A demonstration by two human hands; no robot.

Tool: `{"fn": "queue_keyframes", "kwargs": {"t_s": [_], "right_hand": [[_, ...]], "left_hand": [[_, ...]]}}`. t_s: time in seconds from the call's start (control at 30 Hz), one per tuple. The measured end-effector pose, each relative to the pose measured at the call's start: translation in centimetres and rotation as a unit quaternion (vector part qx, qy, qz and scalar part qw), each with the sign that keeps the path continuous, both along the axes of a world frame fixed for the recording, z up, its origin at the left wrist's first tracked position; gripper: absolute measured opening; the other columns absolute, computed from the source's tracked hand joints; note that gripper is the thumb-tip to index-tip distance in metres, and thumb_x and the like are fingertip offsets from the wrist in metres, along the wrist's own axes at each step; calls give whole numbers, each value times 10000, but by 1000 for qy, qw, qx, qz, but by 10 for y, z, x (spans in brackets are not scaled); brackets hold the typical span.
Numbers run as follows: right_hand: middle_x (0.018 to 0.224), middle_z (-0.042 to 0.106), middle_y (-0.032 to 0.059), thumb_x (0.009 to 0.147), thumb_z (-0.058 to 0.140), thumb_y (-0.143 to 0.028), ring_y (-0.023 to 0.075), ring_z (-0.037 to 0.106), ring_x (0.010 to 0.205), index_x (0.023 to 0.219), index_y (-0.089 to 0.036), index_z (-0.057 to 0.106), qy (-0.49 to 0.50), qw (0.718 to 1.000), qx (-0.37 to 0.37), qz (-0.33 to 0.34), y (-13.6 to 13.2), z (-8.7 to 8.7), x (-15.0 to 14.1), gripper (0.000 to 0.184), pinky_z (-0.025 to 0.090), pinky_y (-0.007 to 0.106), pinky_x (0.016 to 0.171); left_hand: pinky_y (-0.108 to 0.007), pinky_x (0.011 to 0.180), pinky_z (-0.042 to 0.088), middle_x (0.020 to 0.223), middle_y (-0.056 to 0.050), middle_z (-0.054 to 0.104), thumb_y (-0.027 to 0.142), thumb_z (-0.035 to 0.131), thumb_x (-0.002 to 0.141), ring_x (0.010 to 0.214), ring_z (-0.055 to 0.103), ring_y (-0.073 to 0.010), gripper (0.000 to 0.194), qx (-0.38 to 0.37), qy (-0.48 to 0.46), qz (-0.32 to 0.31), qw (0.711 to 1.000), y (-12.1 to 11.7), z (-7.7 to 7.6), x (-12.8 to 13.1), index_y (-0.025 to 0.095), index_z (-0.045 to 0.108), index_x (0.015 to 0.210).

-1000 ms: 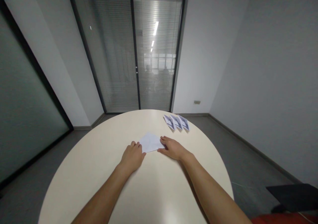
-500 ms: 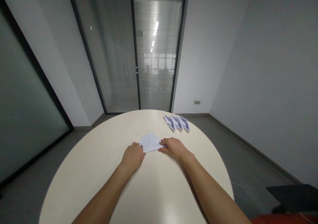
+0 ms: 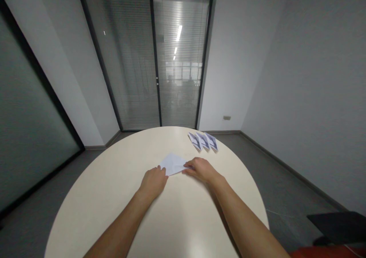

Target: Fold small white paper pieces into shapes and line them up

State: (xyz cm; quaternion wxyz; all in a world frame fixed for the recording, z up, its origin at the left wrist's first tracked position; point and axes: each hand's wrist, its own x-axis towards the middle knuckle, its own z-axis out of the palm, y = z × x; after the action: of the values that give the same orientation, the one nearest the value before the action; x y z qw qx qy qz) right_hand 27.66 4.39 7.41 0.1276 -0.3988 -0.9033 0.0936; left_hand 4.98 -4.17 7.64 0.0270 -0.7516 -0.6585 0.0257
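A folded sheet of white paper [image 3: 173,164] lies on the table between my two hands, its peak pointing away from me. My left hand [image 3: 154,181] grips its left corner, thumb at the near edge and fingers bent over the paper. On the other side, my right hand [image 3: 200,168] pinches the right corner between thumb and fingers. Both corners are hidden under my fingers. Beyond my right hand, three folded paper pieces [image 3: 203,141] with bluish-grey shading sit in an overlapping row.
The round cream table [image 3: 114,197] fills the lower middle. A glass door with blinds [image 3: 183,97] stands behind it. At the lower right are a dark flat object [image 3: 339,225] and something red [image 3: 323,252] beside the table, with a thin cable on the floor.
My left fingers have shifted slightly at the paper's left corner. The right hand keeps its pinch, and the paper and the row of folded pieces stay in place.
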Motion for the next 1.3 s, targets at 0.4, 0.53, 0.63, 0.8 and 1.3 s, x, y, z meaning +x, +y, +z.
{"fn": "queue_keyframes", "kwargs": {"t_s": [0.4, 0.53, 0.63, 0.8, 1.3], "right_hand": [[1212, 741, 71, 980, 554, -337, 236, 676, 1121, 1123, -261, 772, 45, 998, 1, 38, 15, -19, 9, 272, 477, 312, 958], [1111, 772, 70, 1005, 486, -328, 230, 702, 1032, 1101, -244, 770, 42, 999, -1, 3, 13, -14, 7, 311, 483, 293, 883], [1083, 775, 71, 1007, 475, -341, 231, 704, 1002, 1086, -234, 766, 37, 999, -2, -10, 13, -14, 7, 320, 473, 287, 845], [1070, 770, 78, 1015, 455, -355, 224, 698, 969, 1066, -220, 748, 41, 999, -4, -26, 14, -17, 8, 326, 451, 275, 796], [1024, 738, 88, 990, 491, -314, 218, 669, 924, 1293, -197, 563, 123, 988, -33, -90, 18, -33, 8, 333, 422, 283, 783]], "left_hand": [[-391, 913, 534, 1208, -187, 670, 255, 429, 1014, 1061, 690, -283, 317, -7, -8, -1, 1000, 0, -3, -1, 120, 651, 1195], [-372, 947, 516, 1285, -187, 628, 274, 447, 1013, 1098, 676, -272, 330, 5, -16, 3, 1000, 1, -4, -3, 125, 626, 1246], [-362, 889, 534, 1223, -168, 644, 232, 434, 1010, 1015, 700, -258, 297, 3, -15, 10, 1000, 4, -6, -5, 134, 645, 1194], [-358, 860, 531, 1118, -141, 691, 143, 385, 1003, 970, 713, -245, 302, 10, -17, 19, 1000, 7, -7, -9, 151, 660, 1129], [-295, 803, 486, 1010, -89, 765, 256, 441, 1003, 950, 716, -223, 266, 74, -120, 91, 986, 19, -19, -26, 209, 686, 1094]]}}
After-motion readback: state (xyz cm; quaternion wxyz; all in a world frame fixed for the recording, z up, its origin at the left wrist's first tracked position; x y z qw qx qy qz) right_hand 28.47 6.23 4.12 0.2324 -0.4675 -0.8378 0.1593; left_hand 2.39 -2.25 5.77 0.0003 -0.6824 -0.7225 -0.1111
